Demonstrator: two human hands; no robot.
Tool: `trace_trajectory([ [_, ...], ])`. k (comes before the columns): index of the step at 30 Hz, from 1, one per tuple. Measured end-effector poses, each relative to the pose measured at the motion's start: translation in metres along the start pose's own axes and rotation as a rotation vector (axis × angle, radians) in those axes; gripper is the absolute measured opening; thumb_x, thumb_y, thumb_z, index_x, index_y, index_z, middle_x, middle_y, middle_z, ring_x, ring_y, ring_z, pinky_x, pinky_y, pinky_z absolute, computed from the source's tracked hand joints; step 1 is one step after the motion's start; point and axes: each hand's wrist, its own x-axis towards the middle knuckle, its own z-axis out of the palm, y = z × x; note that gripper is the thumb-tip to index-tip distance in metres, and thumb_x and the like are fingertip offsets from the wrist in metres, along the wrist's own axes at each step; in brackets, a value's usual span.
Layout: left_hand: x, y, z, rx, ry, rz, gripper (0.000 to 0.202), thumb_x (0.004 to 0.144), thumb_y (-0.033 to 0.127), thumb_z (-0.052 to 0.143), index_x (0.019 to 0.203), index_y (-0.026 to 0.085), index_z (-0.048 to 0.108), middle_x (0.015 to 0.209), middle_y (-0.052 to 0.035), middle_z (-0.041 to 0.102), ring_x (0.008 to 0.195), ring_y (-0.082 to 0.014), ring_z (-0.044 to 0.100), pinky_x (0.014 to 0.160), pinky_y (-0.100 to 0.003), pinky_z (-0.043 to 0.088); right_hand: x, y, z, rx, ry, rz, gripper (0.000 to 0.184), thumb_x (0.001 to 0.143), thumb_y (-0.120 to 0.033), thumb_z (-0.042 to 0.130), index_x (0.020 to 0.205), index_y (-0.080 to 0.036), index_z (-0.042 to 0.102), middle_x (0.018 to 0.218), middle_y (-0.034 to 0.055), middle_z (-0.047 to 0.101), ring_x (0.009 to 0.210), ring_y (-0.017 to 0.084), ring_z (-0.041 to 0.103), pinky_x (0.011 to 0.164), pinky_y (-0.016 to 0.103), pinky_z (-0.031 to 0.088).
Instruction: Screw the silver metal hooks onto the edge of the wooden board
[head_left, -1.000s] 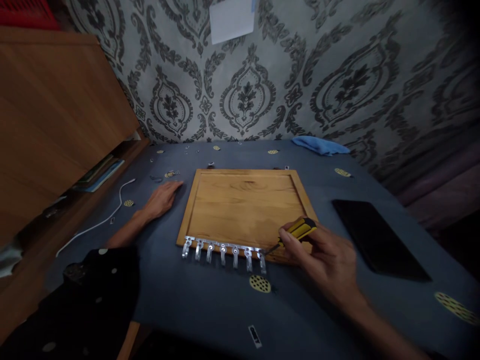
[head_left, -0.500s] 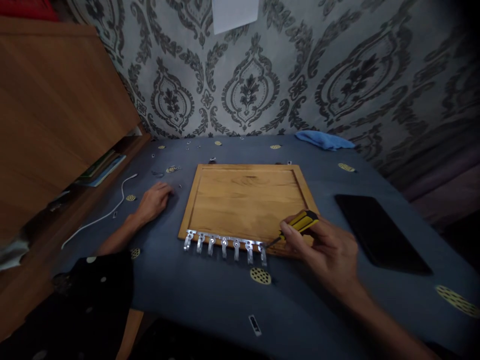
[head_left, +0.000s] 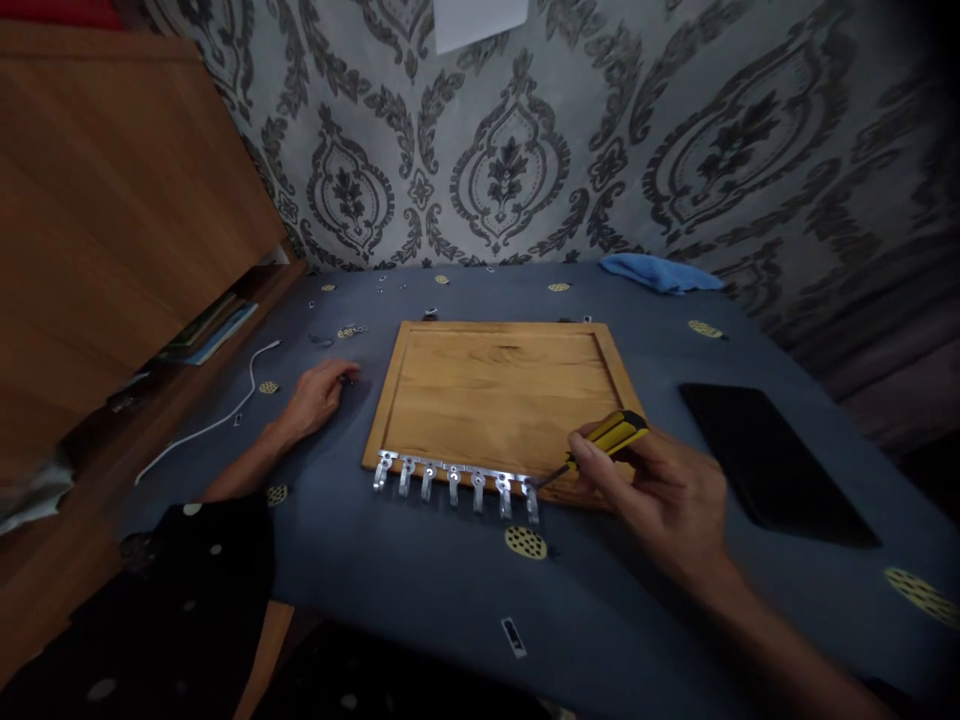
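My right hand (head_left: 667,490) is closed round a yellow-and-black screwdriver (head_left: 615,436), held at a slant. Its tip reaches the right end of a metal hook rail (head_left: 454,472), which lies along the near edge of a framed wooden board (head_left: 495,395). Several silver hooks hang from the rail over the board's edge. Left of the board, my left hand (head_left: 316,396) rests on the table with thumb and fingers drawn together at a tiny dark thing too small to name.
A black tablet (head_left: 772,465) lies right of the board on the blue tablecloth (head_left: 420,610). A blue cloth (head_left: 664,273) is at the back. On the left are a white cable (head_left: 217,428), small loose hardware (head_left: 352,330) and a wooden cabinet (head_left: 135,180).
My left hand's fingers have reached slightly forward and right, over where a small metal piece lay. The screwdriver stays at the rail's right end. The whole view has shifted a little.
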Motion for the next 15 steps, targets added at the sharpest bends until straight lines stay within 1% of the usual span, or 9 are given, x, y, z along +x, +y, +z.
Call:
trace_trajectory([
  [4,-0.004,-0.001,-0.001,-0.014,0.014,-0.029,0.045,0.086,0.011,0.036,0.120,0.018,0.065,0.115,-0.0081,0.073,0.110,-0.0222,0.068,0.100,-0.042,0.053,0.001,-0.001,0.000,-0.008,0.006,-0.025,0.032,0.095,-0.035,0.061,0.065,-0.024,0.058,0.052,-0.0032,0.059,0.041,0.012,0.052,0.042,0.027,0.036],
  [7,-0.011,0.003,0.001,-0.031,0.006,-0.033,0.044,0.088,0.013,0.036,0.122,0.019,0.064,0.120,-0.0078,0.072,0.112,-0.0215,0.068,0.101,-0.041,0.053,0.001,-0.002,0.000,-0.009,0.024,-0.038,0.034,0.095,-0.034,0.061,0.063,-0.024,0.056,0.051,-0.0036,0.058,0.039,0.011,0.049,0.042,0.027,0.036],
  [11,-0.029,0.009,-0.002,-0.044,0.011,-0.048,0.044,0.090,0.015,0.035,0.125,0.020,0.061,0.116,-0.0061,0.073,0.110,-0.0204,0.068,0.101,-0.041,0.053,0.000,-0.001,0.000,-0.020,0.019,-0.051,0.031,0.094,-0.031,0.063,0.064,-0.025,0.057,0.053,-0.0023,0.061,0.041,0.012,0.053,0.042,0.027,0.037],
  [15,-0.046,0.014,-0.010,-0.037,0.028,-0.091,0.044,0.091,0.014,0.035,0.129,0.020,0.057,0.107,-0.0049,0.075,0.102,-0.0195,0.070,0.096,-0.038,0.054,-0.004,0.001,0.002,-0.027,0.017,-0.024,0.030,0.095,-0.033,0.061,0.066,-0.025,0.057,0.055,-0.0006,0.062,0.045,0.015,0.056,0.044,0.029,0.039],
])
